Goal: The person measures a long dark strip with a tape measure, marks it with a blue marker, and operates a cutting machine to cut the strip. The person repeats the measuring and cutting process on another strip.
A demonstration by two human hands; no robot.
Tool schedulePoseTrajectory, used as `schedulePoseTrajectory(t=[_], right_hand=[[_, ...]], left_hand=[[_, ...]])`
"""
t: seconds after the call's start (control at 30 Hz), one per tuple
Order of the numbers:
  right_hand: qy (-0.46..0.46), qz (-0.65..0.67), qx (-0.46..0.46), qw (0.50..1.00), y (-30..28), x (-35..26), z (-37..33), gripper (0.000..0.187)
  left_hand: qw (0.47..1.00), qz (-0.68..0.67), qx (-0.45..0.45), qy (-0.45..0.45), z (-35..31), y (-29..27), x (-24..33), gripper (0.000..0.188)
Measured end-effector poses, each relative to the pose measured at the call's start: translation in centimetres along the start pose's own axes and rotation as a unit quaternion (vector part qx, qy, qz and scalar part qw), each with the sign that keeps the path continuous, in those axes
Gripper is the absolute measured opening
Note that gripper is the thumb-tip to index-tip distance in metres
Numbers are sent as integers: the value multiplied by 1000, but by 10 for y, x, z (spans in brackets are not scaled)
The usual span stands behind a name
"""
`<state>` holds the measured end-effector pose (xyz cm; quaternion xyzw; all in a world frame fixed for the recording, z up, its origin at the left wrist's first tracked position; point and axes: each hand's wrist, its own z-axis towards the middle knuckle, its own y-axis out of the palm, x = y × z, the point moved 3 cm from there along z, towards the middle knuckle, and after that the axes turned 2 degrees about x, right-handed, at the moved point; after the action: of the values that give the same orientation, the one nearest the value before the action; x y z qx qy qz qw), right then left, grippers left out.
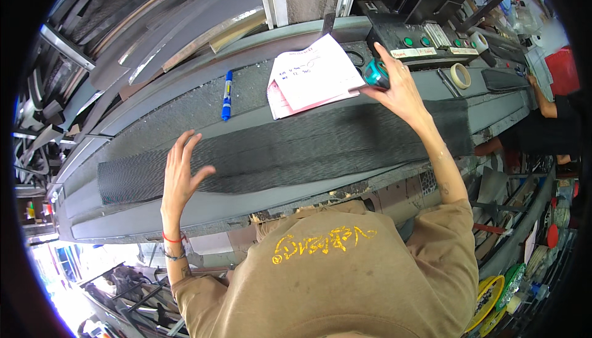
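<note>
A long strip of black pleated mesh (pixel 277 153) lies lengthwise across the grey workbench (pixel 123 211). Over its left part hovers my left hand (pixel 180 174), fingers spread and holding nothing. My right hand (pixel 401 91) has its thumb and fingers round a teal and black tape measure (pixel 376 74), beyond the far edge of the mesh. Just left of that hand are white and pink paper sheets (pixel 317 73) with handwriting on them. A blue marker (pixel 227 95) lies to the left of the papers.
A dark control box (pixel 413 51) with green buttons stands at the back right. Near it are a roll of tape (pixel 460 76) and black-handled scissors (pixel 356 57). Metal profiles (pixel 185 36) are stacked at the far left. Another person's arm (pixel 542 97) reaches in at the right.
</note>
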<state>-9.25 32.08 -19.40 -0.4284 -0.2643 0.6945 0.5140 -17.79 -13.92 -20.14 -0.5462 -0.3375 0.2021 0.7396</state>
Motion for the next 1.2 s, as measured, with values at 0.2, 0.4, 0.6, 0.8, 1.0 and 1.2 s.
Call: schedulePoseTrajectory(t=[0.2,0.4,0.6,0.8,1.0,1.2], right_hand=[[-9,-109,-111,988,72,21,25,88],[-82,63,-270,957,20,-21,-51,115],[-47,-79,-376,922,6,-17,-106,121],[23,-118,-268,956,-13,62,-96,114],[-12,-177,-239,955,-33,50,-64,86],[-111,-259,198,939,-117,-14,33,92]], left_hand=[[966,76,-232,-82,-26,27,-43,145],[946,115,-301,-35,-20,32,-29,148],[968,43,-248,-6,10,31,-29,128],[973,130,-181,61,18,43,-28,117],[986,106,-80,97,11,27,-31,104],[901,263,337,75,11,-62,-75,93]])
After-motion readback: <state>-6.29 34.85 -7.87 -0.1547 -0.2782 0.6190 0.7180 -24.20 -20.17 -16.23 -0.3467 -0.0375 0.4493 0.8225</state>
